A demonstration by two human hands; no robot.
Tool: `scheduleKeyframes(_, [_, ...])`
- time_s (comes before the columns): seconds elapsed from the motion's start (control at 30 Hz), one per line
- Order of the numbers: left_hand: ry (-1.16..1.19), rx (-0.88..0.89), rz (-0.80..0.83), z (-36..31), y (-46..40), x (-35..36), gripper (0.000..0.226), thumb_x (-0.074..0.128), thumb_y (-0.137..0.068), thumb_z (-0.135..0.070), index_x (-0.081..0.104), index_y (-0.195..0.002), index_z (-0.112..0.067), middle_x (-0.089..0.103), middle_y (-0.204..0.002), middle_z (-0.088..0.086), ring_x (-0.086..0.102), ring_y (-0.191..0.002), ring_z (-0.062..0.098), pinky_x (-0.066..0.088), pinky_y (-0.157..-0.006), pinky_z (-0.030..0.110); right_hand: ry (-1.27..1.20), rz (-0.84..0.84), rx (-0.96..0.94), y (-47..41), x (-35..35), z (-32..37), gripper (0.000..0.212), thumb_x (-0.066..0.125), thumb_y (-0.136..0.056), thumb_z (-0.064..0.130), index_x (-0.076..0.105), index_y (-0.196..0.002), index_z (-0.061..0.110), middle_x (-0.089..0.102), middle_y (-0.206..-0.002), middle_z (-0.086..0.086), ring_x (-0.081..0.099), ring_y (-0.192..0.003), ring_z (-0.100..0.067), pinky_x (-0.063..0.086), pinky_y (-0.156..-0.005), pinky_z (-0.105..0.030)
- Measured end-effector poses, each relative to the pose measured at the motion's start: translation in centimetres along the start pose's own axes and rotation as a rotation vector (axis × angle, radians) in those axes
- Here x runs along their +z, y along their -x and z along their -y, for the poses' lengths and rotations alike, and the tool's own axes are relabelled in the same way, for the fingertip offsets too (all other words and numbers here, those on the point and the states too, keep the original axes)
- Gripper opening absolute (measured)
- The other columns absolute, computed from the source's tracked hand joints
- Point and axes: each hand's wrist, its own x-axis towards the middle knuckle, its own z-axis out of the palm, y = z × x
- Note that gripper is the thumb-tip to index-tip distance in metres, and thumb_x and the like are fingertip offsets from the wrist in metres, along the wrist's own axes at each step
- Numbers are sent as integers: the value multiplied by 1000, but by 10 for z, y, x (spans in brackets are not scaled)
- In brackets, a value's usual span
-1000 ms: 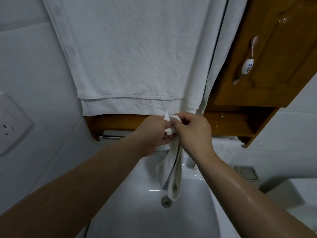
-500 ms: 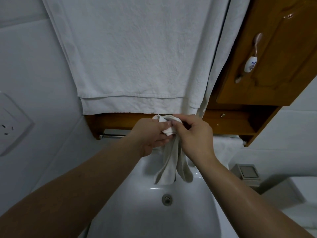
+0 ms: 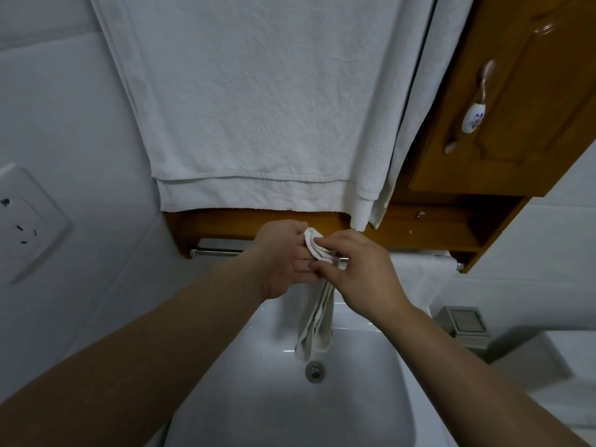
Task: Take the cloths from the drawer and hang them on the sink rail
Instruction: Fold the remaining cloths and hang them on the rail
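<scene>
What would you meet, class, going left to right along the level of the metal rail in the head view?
Wall socket → metal rail → left hand → small cloth → right hand → hung white cloth

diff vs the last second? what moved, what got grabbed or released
Nothing was released: the left hand and right hand both still hold the small cloth at the rail. Its bunched top now sits a little further left, against the left hand, and its hanging tail, after flaring briefly, is narrow again above the drain. The big white towel, the cabinet and the sink are unchanged.
</scene>
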Motion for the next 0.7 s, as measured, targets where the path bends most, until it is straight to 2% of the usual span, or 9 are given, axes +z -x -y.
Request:
scheduleKeyframes(0.03, [-3,-10,18,0,1,0,43,39,-100,-33,66,-110,-1,75,-90,19,73,-80,28,56,-73,39,-7,-25,0,0,0,-1,35,78,-83,25,73,-117,19,67,-109,7,60,-93,-5,51,-86,-19])
scheduleKeyframes(0.1, [-19,-7,31,-1,2,0,40,41,-99,-29,64,-112,0,75,-94,20,72,-90,31,57,-75,40,-60,-40,44,0,-1,-2,26,74,-87,25,75,-113,22,69,-104,9,62,-91,-3,53,-83,-23])
scheduleKeyframes(0.17, [-33,13,8,1,4,2,29,44,-96,-12,60,-114,5,74,-95,22,73,-90,33,58,-75,40,-208,-5,162,-2,-6,-1,20,71,-89,24,77,-109,25,72,-101,12,64,-90,-2,53,-83,-23])
scheduleKeyframes(0.23, [-44,33,1,4,5,2,28,46,-93,3,58,-119,4,74,-95,21,74,-87,30,60,-72,36,-412,12,280,-5,-13,1,16,68,-92,21,78,-103,26,75,-95,12,68,-88,-2,55,-84,-28])
scheduleKeyframes(0.3, [-71,61,47,9,4,0,27,52,-94,2,62,-119,-2,75,-98,16,74,-89,24,60,-71,31,-509,-3,317,-7,-19,1,17,65,-94,19,78,-100,27,77,-91,11,70,-87,-5,57,-84,-31])
scheduleKeyframes(0.4, [-45,100,77,11,4,-2,20,64,-91,-12,67,-111,-7,76,-100,10,73,-92,19,58,-75,30,-545,-6,293,-8,-24,1,15,65,-94,19,78,-102,24,78,-91,8,72,-90,-9,57,-87,-36])
scheduleKeyframes(0.5, [1,103,35,10,3,-2,23,67,-90,-18,66,-110,-7,77,-93,9,75,-84,16,58,-67,27,-555,-10,281,-8,-24,2,16,67,-93,19,78,-104,22,78,-92,8,72,-89,-10,58,-85,-33])
scheduleKeyframes(0.6, [39,80,-14,11,2,-2,27,65,-91,-14,63,-116,-5,76,-85,7,73,-71,12,56,-60,24,-521,-22,258,-6,-21,3,18,68,-92,18,77,-107,22,77,-92,10,72,-88,-6,58,-79,-25])
scheduleKeyframes(0.7, [99,71,-32,13,2,-4,22,61,-93,-11,63,-114,-6,75,-87,8,71,-74,13,55,-62,26,-561,-69,261,-5,-21,2,18,68,-92,14,76,-104,25,77,-92,14,71,-88,-2,54,-74,-15])
